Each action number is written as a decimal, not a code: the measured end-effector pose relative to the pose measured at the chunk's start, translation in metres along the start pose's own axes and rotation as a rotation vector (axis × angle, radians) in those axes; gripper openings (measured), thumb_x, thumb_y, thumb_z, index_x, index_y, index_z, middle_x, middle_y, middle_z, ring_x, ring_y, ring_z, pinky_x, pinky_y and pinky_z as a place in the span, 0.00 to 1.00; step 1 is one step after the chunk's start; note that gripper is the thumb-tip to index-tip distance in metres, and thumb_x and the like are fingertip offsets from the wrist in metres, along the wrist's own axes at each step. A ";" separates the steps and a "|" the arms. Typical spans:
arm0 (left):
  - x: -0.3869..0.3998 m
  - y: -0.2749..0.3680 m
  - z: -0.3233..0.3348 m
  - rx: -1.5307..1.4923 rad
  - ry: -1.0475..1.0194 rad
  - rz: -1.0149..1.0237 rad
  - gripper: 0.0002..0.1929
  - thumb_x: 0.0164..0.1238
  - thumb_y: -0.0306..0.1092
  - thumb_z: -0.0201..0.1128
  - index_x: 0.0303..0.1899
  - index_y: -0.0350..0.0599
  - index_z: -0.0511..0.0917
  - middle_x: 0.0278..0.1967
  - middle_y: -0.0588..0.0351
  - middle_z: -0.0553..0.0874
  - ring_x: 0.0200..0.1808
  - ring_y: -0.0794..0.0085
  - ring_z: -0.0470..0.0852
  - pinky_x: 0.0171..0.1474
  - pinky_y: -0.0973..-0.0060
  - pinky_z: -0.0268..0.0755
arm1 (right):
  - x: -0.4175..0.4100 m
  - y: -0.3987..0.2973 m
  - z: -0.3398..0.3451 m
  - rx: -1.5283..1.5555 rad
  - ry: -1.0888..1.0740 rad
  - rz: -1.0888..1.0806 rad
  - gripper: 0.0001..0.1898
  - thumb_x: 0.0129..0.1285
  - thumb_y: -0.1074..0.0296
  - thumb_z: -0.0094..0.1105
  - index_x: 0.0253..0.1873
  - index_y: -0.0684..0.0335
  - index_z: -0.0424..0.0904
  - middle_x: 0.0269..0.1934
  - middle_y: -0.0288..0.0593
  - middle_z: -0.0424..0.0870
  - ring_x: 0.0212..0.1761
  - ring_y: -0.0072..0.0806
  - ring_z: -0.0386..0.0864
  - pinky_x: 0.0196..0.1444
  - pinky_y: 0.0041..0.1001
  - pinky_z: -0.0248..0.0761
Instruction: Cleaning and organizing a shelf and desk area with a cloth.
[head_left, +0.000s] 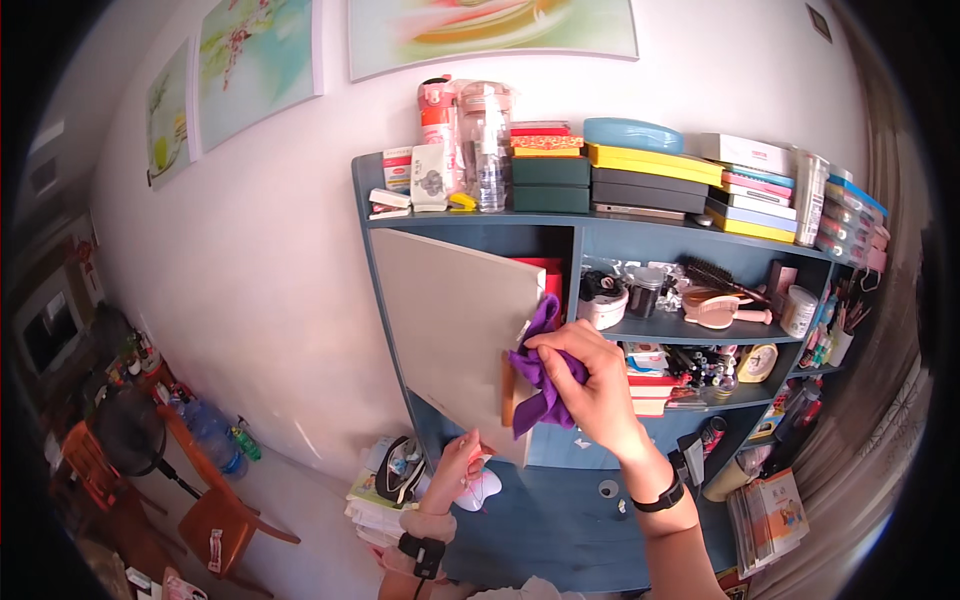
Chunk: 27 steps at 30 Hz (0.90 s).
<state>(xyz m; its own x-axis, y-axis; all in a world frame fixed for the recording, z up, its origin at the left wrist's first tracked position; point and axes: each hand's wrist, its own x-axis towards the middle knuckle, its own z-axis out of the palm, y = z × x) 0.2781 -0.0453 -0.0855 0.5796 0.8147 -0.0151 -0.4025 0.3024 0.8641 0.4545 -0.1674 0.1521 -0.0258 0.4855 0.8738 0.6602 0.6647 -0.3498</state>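
My right hand (589, 375) grips a bunched purple cloth (541, 375), which lies against the free edge of an open white cabinet door (457, 322). A brown wooden handle (508, 390) sits on the door just left of the cloth. Low down, my left hand (463, 461) is at the door's bottom edge, fingers curled; whether it grips the edge cannot be told. Behind the door, a red item (553, 277) shows inside the blue cabinet (476, 240). Below my left hand, a white and pink rounded object (478, 491) rests on the blue desk surface (547, 525).
Boxes (551, 184), bottles and a blue case (634, 135) crowd the top shelf. The right shelves hold a hairbrush (712, 274), a clock (757, 363) and books (651, 394). A black pouch (401, 469) lies on papers at left; wooden chairs (214, 525) stand farther left.
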 end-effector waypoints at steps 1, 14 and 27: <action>0.008 0.001 0.002 0.094 -0.025 0.013 0.17 0.76 0.51 0.55 0.43 0.45 0.75 0.33 0.56 0.83 0.20 0.89 0.63 0.19 0.89 0.53 | -0.002 0.004 -0.003 -0.030 -0.001 0.040 0.06 0.63 0.77 0.59 0.43 0.68 0.83 0.34 0.45 0.83 0.35 0.35 0.77 0.42 0.30 0.70; 0.068 0.007 0.030 0.013 -0.110 -0.084 0.25 0.72 0.55 0.58 0.44 0.35 0.78 0.33 0.56 0.81 0.20 0.89 0.64 0.19 0.89 0.51 | 0.017 0.029 -0.027 -0.010 0.131 0.121 0.07 0.63 0.76 0.61 0.45 0.68 0.81 0.33 0.48 0.84 0.33 0.33 0.83 0.38 0.26 0.74; 0.079 0.014 0.036 -0.163 -0.092 -0.142 0.17 0.72 0.42 0.59 0.45 0.33 0.77 0.35 0.57 0.80 0.20 0.87 0.61 0.18 0.88 0.49 | 0.159 0.073 0.076 -0.214 0.205 -0.544 0.07 0.53 0.78 0.63 0.38 0.64 0.80 0.36 0.44 0.78 0.41 0.40 0.78 0.44 0.34 0.71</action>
<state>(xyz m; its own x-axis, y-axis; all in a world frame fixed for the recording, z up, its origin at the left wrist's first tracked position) 0.3437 0.0053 -0.0564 0.6981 0.7117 -0.0782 -0.4171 0.4930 0.7636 0.4411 0.0017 0.2401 -0.2705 -0.0239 0.9624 0.7295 0.6472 0.2211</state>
